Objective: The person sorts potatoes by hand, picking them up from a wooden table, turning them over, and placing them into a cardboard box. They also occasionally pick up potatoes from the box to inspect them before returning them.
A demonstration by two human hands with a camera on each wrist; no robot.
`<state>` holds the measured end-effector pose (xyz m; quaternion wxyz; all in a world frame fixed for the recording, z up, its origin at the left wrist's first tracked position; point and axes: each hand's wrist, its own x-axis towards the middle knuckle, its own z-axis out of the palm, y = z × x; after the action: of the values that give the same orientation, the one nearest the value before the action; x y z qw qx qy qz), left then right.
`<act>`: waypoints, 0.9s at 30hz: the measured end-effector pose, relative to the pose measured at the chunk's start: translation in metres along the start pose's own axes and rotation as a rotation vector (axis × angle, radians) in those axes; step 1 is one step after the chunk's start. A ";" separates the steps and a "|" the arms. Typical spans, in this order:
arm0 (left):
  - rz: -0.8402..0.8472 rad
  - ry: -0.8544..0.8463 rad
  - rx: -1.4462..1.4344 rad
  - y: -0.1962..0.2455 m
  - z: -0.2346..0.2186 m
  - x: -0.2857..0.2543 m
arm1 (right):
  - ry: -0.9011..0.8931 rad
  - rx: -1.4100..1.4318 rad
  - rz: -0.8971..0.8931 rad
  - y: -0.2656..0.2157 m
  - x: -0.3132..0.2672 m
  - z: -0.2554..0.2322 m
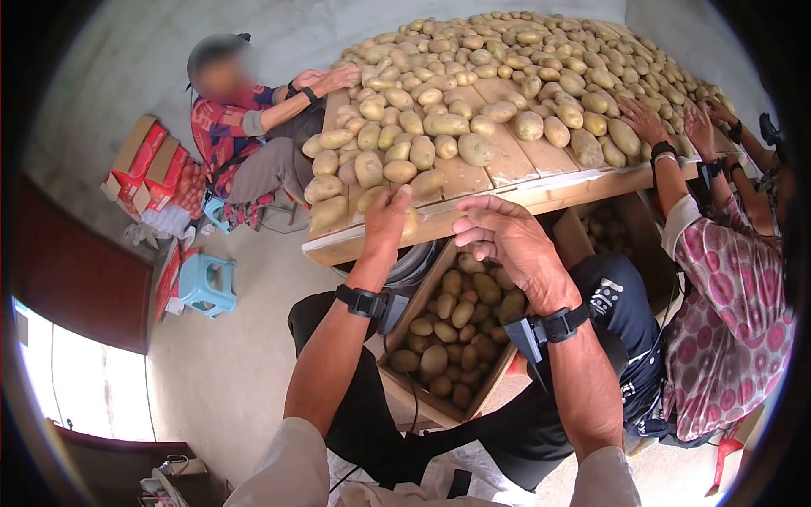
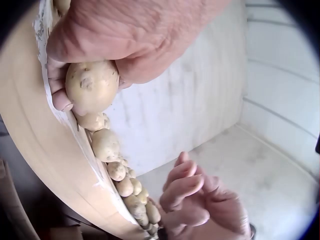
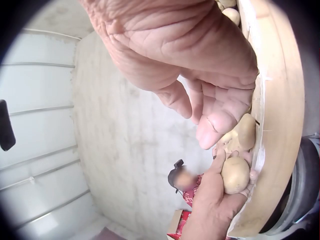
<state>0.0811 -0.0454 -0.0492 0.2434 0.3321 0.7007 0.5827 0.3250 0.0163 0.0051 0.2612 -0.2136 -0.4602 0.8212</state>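
Observation:
My left hand point(image 1: 385, 224) pinches a round, pale yellow potato point(image 2: 92, 86) between thumb and fingers at the front edge of the wooden table point(image 1: 528, 158). In the right wrist view the same potato point(image 3: 235, 175) shows beside the table edge. To its right, my right hand point(image 1: 511, 245) hovers at the edge with fingers loosely bent and nothing in them. Loose potatoes point(image 1: 445, 125) lie just beyond both hands on the planks. Below my hands, between my legs, stands a cardboard box point(image 1: 432, 411) filled with potatoes.
A second box point(image 1: 574, 241) with potatoes sits under the table at right. One person point(image 1: 228, 127) sits at the table's left end; other people's hands point(image 1: 644, 121) reach in from the right. Blue stools point(image 1: 208, 283) and red cartons point(image 1: 139, 160) stand at left.

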 end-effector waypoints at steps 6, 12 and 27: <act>-0.221 -0.078 -0.528 0.041 -0.025 0.006 | -0.001 -0.005 0.015 0.000 0.002 0.000; 0.473 0.039 0.385 0.101 -0.057 0.049 | -0.011 -0.009 0.024 0.005 0.005 -0.001; 0.175 0.287 0.391 -0.006 -0.071 0.084 | 0.003 -0.036 0.032 -0.004 0.000 0.007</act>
<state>-0.0273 -0.0299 -0.0365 0.0215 0.3462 0.7960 0.4961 0.3214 0.0138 0.0122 0.2449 -0.2269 -0.4709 0.8165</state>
